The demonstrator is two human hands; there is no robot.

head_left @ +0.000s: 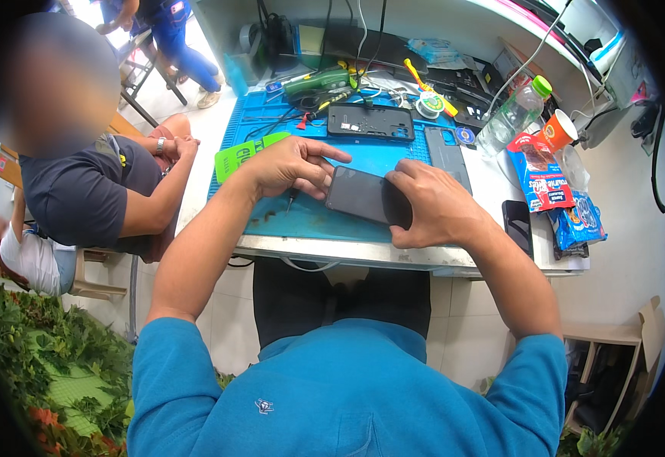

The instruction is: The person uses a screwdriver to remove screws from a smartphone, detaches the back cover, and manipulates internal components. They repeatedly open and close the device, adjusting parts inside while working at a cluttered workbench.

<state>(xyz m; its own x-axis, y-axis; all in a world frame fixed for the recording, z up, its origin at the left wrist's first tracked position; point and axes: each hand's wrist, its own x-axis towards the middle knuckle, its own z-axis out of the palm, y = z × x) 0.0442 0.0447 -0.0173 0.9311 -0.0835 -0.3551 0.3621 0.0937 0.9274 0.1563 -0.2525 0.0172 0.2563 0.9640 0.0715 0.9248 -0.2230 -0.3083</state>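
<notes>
My right hand [435,196] grips the right end of a dark, flat smartphone [363,199], thumb on the near edge and fingers on the far edge. The phone is tilted above the blue work mat [271,221]. At its left end is my left hand [298,167], index finger stretched out and the other fingers partly bent by the phone's edge. Below that palm shows a thin dark tool [292,198] with a narrow tip; I cannot tell whether the hand touches it. Beyond the phone lies a black phone frame [370,122].
A green card [245,154], a green power tool [317,82], a solder spool [429,104] and a grey panel [447,156] lie around the mat. On the right are a bottle [511,118], an orange cup [556,131], snack packs [540,174] and another phone [517,225]. A person [81,183] sits at the left.
</notes>
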